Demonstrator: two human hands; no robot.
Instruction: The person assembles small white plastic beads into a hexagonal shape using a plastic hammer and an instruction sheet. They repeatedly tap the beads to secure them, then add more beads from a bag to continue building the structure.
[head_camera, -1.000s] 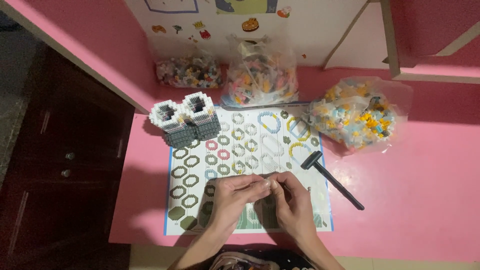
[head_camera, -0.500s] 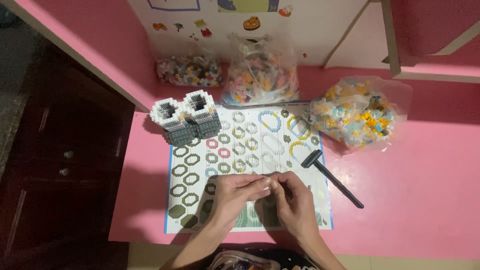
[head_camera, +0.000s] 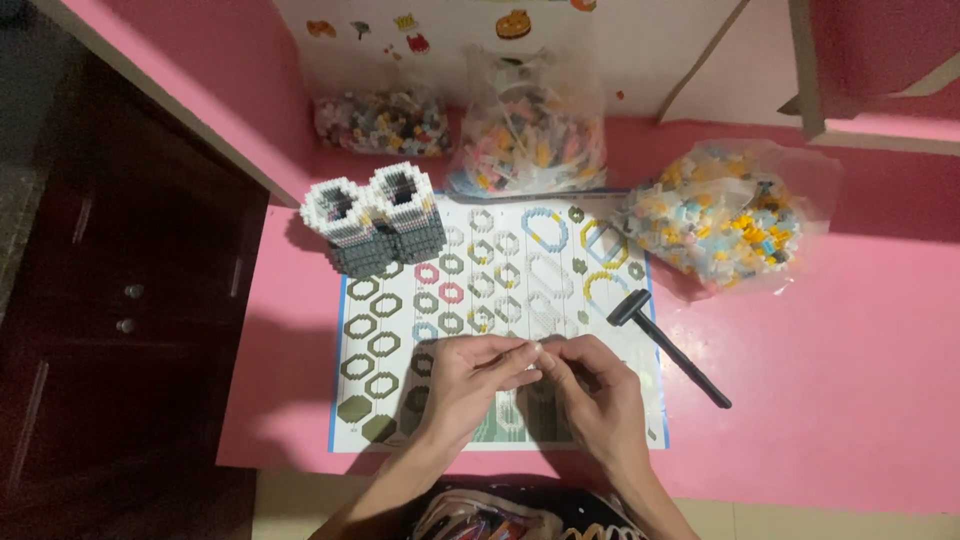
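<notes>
Hardly anything has moved since the earlier frames: both hands sit low over the instruction sheet (head_camera: 500, 300), fingertips meeting as before. My left hand (head_camera: 470, 378) and right hand (head_camera: 592, 390) are both pinched shut on a tiny pale brick piece (head_camera: 537, 350) held between them, just above the sheet's lower rows. It could easily slip from so fine a pinch and get lost among the printed ring shapes, I'd judge. A grey and white brick model (head_camera: 375, 225) stands on the sheet's upper left corner, and a small black hammer (head_camera: 668, 347) lies across its right edge. Three clear bags of mixed bricks sit behind: a flat one (head_camera: 380, 122) at back left, a tall bulging one (head_camera: 530, 135) in the middle, and a round one (head_camera: 725, 220) with many yellow pieces at right. Colourful little stickers (head_camera: 415, 32) dot the white wall above
</notes>
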